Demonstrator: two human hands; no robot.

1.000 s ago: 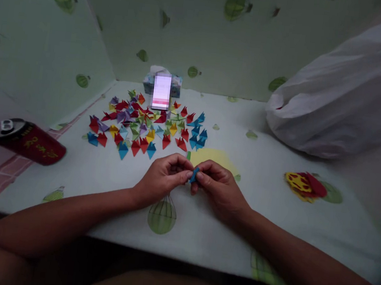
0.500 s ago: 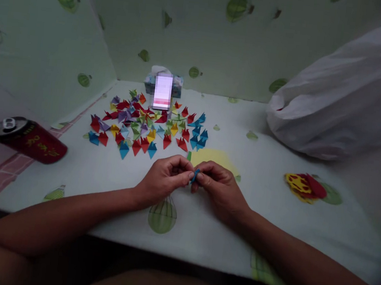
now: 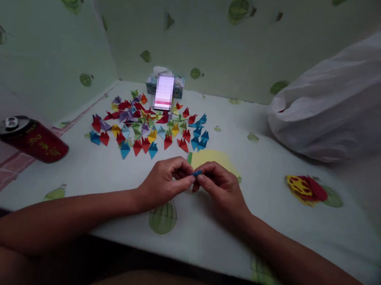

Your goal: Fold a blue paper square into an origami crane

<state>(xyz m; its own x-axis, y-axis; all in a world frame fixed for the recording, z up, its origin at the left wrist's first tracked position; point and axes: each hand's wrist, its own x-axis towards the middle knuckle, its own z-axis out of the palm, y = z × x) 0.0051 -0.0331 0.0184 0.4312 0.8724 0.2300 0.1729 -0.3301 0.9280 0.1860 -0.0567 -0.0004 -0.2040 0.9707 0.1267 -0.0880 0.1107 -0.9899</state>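
Note:
My left hand (image 3: 165, 180) and my right hand (image 3: 219, 188) meet above the white patterned cloth, fingers curled. Between their fingertips they pinch a small folded blue paper piece (image 3: 196, 173), of which only a thin edge shows. Just behind the hands lies a yellow paper sheet (image 3: 214, 157). Further back a spread of several folded paper triangles (image 3: 151, 127) in red, blue, yellow, green and purple covers the cloth.
A red can (image 3: 32, 138) lies on its side at the left. A phone (image 3: 164, 92) leans on a tissue box (image 3: 180, 86) at the back. A white plastic bag (image 3: 344, 100) fills the right. Red and yellow paper scraps (image 3: 304, 187) lie at the right.
The blue piece has turned between my fingertips, from tilted and more visible to nearly flat and edge-on. Both hands stayed in place.

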